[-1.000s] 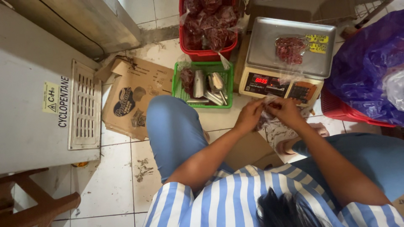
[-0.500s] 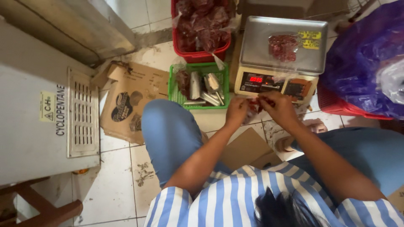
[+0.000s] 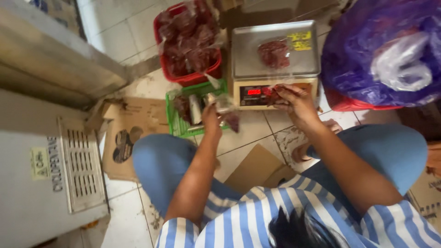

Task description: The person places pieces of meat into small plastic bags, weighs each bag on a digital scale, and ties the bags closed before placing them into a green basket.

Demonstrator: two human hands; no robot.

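The left hand grips a filled bag over the green basket. The right hand, fingers curled, rests at the scale; whether it holds anything is unclear. The bag could slip if loosely pinched.

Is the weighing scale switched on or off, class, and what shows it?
On. The scale's front display glows with red digits, and a clear bag of dark red pieces lies on its metal pan.

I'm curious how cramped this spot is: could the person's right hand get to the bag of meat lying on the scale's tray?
Probably yes. The right hand is at the scale's front panel, just below the tray, and nothing lies between it and the bag of meat.
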